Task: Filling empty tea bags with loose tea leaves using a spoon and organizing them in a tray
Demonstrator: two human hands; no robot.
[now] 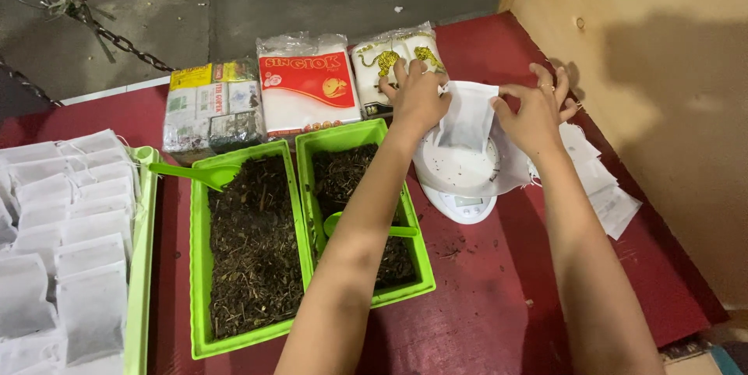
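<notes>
Head cam: ur left hand (417, 96) and right hand (536, 114) are both pinching a small white filter bag (466, 116) w/ dark stuff inside, held over the white scale (460, 180) on the red table (499, 297), just right of two green trays (201, 266) of dried leaf.

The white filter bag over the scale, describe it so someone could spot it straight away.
On the red table, right of the two green trays, sits a round white scale. Above it, the left hand and right hand hold one filter bag, the only bag held up.
</notes>
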